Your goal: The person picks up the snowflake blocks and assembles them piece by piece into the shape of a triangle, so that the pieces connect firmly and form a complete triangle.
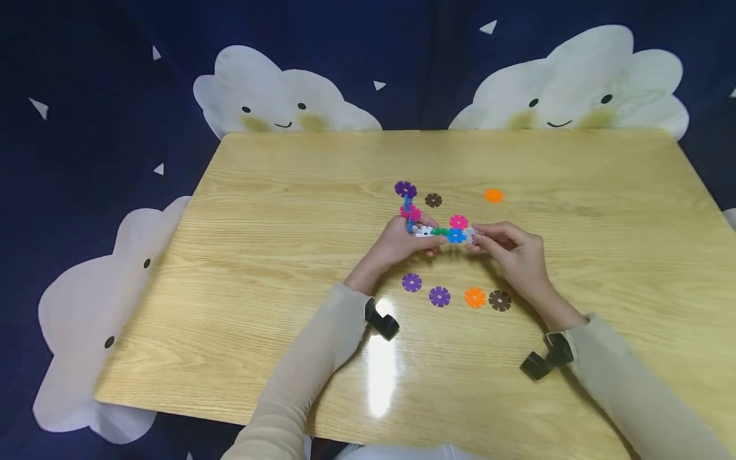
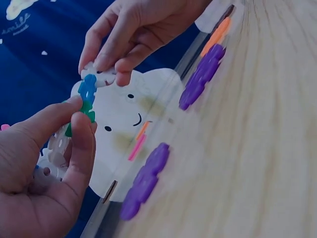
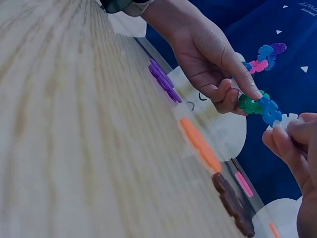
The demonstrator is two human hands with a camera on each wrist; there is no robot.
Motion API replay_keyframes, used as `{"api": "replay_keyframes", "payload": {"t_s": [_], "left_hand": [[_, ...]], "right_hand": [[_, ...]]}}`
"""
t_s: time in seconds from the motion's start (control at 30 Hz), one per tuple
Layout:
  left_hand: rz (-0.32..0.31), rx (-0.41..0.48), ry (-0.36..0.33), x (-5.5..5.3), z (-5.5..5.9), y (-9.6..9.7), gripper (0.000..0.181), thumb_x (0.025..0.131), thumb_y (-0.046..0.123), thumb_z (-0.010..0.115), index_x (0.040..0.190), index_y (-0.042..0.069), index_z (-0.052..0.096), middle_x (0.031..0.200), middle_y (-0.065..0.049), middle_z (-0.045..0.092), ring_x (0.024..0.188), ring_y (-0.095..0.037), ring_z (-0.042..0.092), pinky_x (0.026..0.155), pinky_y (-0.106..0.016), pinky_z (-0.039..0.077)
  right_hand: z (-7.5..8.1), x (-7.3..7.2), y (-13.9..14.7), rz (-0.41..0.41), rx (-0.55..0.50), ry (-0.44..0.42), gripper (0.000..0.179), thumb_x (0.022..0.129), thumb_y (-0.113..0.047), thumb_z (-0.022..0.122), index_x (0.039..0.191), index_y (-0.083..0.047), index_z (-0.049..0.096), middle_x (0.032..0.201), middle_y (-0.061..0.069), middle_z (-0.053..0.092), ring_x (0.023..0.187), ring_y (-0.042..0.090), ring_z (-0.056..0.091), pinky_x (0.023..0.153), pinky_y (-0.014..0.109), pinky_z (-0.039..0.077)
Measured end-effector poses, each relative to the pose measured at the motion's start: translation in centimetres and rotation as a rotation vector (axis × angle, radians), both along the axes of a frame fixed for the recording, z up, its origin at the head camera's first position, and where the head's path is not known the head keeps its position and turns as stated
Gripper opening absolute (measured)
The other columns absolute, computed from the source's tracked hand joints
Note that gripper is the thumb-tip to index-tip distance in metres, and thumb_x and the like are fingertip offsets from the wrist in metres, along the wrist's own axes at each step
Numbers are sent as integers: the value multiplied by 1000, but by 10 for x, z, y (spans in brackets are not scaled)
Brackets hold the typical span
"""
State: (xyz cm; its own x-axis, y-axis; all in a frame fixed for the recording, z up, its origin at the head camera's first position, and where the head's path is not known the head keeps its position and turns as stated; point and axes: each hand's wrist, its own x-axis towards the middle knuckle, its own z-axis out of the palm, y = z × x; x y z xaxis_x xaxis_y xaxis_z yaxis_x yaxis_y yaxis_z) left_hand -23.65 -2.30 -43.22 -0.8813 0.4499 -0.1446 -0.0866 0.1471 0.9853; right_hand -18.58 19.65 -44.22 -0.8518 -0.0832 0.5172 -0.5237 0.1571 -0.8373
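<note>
From beyond left grip (image 1: 405, 240) to right grip (image 1: 517, 252) runs the disc chain (image 1: 425, 231): left pinches its green disc (image 2: 87, 109), right its white end disc (image 1: 470, 236). On the grips' near side lie 4 loose discs (image 1: 439, 296).

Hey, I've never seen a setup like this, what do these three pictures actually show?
No machine here, just a person working over a table. The wide picture comes from a head camera looking down; the tilted ones come from cameras worn on each wrist. The bare left hand grips a chain of colored discs near its green disc, and the right hand pinches the white disc at its end. Loose on the table lie two purple discs, an orange disc and a brown disc; farther off, a pink disc, another brown disc and another orange disc.
</note>
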Motion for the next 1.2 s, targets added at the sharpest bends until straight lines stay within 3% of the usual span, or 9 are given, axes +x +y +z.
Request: {"api": "replay_keyframes", "payload": {"t_s": [0.2,0.27,0.33,0.47,0.57,0.73,0.87,1.0,1.2], "left_hand": [[-27,-9,15,-2,5,-5,27,84,8,76,107,-2,66,91,-24,72,64,-16,68,69,-29,61],[-27,-9,16,-2,6,-6,27,84,7,76,107,-2,65,90,-24,71,63,-15,67,68,-29,61],[-27,-6,16,-2,7,-6,27,83,7,76,107,-2,65,90,-24,71,62,-15,67,68,-29,61],[-30,-10,47,-2,7,-6,26,84,9,76,106,-1,66,88,-24,71,61,-15,66,68,-29,60],[-28,-25,70,-3,8,-5,28,84,10,76,108,0,66,87,-22,71,63,-16,67,69,-28,60],[0,-105,66,-4,11,-6,42,82,17,79,118,2,63,100,-15,72,80,-21,71,84,-27,57],[-7,-137,84,-7,10,-9,55,81,20,80,128,4,57,119,-11,66,100,-17,64,94,-27,50],[-19,-50,8,-8,7,-12,58,82,16,78,133,7,51,120,-15,65,99,-18,63,93,-30,53],[-88,-35,-76,-4,2,-7,32,88,16,72,115,1,63,115,-14,70,94,-13,67,93,-25,54]], "right_hand": [[1,-2,-6,57,-85,-18,16,82,21,62,98,21,63,99,-9,76,77,4,73,73,20,59],[1,-1,-8,33,-67,-12,15,81,21,63,97,20,64,101,-9,76,77,3,73,73,19,59],[2,0,-9,-7,-17,2,16,81,19,66,97,16,67,100,-5,76,78,0,72,73,17,58],[3,0,-8,-90,123,8,21,81,14,69,101,9,69,94,17,75,78,-8,68,73,12,57],[3,0,-5,-127,202,-1,19,84,11,68,102,7,69,90,26,72,78,-13,65,74,8,55],[5,-2,-3,-209,288,14,10,85,4,71,94,3,73,90,18,72,78,-13,57,70,0,48],[5,-3,-1,-248,318,63,8,82,3,75,90,2,75,84,15,72,73,-11,52,64,0,42],[6,-4,0,-243,293,114,11,79,7,75,89,2,76,81,16,72,69,-12,52,59,2,41],[11,-2,0,-215,243,102,13,80,9,73,91,3,76,82,17,72,68,-13,56,58,4,46]]}}
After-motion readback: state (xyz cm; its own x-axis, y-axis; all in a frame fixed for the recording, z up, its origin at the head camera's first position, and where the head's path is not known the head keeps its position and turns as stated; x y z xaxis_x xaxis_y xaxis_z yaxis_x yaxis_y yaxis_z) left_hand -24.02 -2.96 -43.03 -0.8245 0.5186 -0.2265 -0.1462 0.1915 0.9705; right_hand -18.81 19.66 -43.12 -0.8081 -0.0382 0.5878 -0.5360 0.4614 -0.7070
